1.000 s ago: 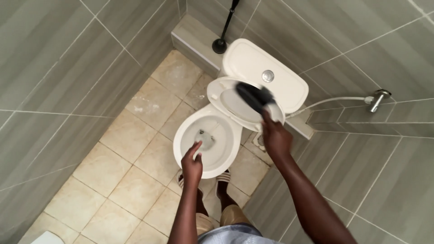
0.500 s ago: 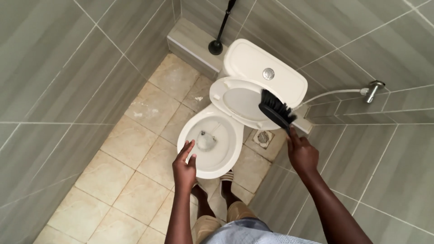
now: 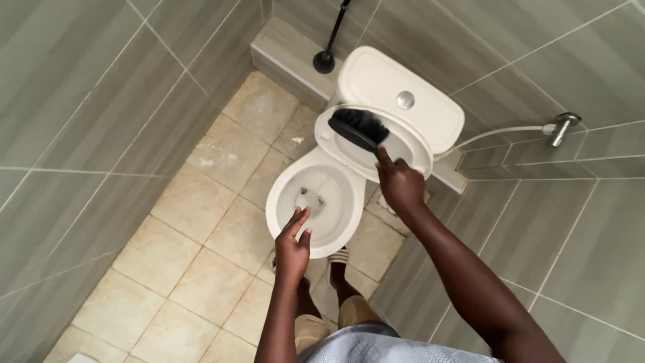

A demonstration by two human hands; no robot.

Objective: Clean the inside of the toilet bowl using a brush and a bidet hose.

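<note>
View from above of a person standing at a white toilet (image 3: pixel 306 228) in a narrow tiled room. The right hand (image 3: pixel 401 185) is wrapped tightly around the handle of a black scrubbing brush (image 3: pixel 359 128), whose bristled head lies against the raised seat (image 3: pixel 416 144), in front of the tank (image 3: pixel 403 84). The brush appears light and rigid in its plastic back, with springy bristles that give under pressure; it is probably wet, so the handle may be slippery, and the handle end, clear of the bristles, is the sensible place to hold it. The left hand (image 3: pixel 292 245) holds nothing, fingers loosely extended, over the front rim of the bowl; contact cannot be judged. The seat is hinged, so it can be expected to shift if pushed hard. The beige floor tiles (image 3: pixel 195 202) show pale stains and may be slick. Grey tiled walls (image 3: pixel 87 101) close in on both sides. A plunger (image 3: pixel 327 57) stands on the ledge behind, and a spray hose (image 3: pixel 561 128) hangs on the right wall.
</note>
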